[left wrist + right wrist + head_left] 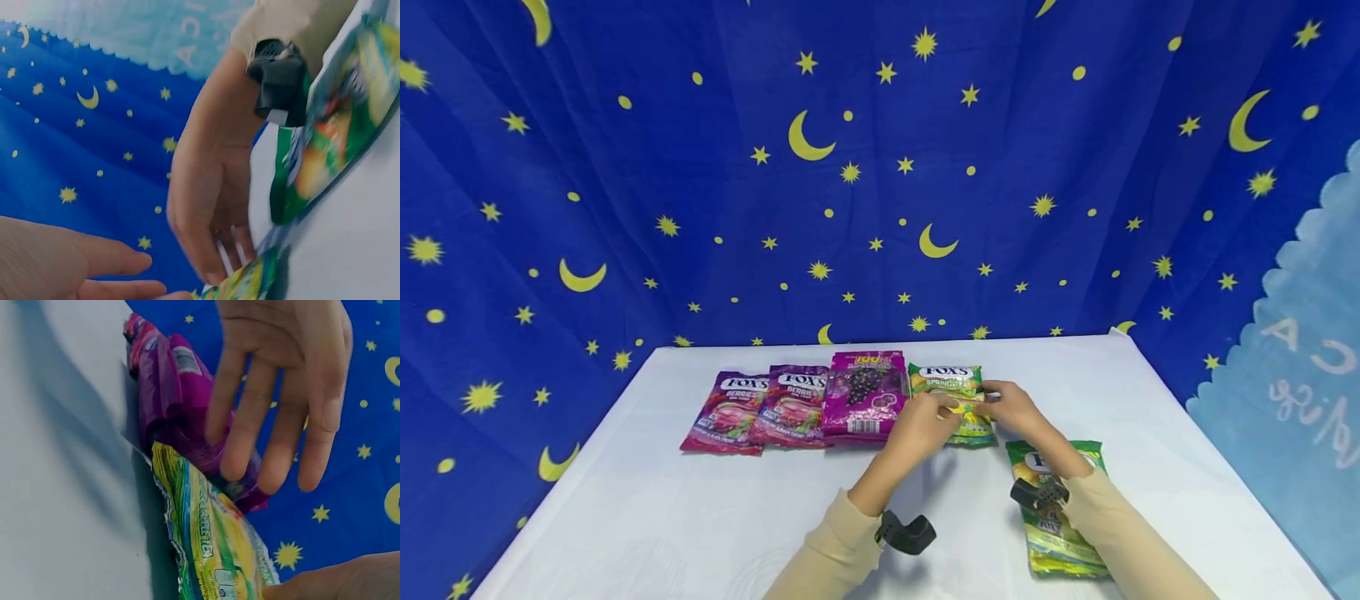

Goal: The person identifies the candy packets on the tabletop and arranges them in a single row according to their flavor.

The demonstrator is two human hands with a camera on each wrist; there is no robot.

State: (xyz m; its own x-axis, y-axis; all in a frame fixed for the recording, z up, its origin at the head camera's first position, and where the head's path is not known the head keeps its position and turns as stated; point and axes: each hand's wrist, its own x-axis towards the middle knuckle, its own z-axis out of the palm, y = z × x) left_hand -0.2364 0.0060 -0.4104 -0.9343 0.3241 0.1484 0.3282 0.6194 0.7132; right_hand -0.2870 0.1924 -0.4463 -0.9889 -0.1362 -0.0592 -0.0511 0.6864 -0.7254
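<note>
A green FOX'S candy bag (pixel 945 383) lies at the right end of a row of bags on the table. My left hand (pixel 925 423) hovers over its left side; the right wrist view shows that hand's fingers (pixel 269 434) extended, with nothing in them. At the bag's right edge is my right hand (pixel 1011 408), its fingertips touching the bag in the right wrist view. Left of it lies a purple grape candy bag (pixel 863 392). Another green FOX'S bag (pixel 1060 542), seemingly stacked on a second, lies under my right forearm, which partly hides it.
Two berry FOX'S bags (pixel 727 417) (pixel 793 408) form the left part of the row. A white cloth covers the table (pixel 647 517). Behind it hangs a blue star-and-moon curtain (pixel 880 283). A black wrist camera (pixel 910 533) is strapped to each wrist.
</note>
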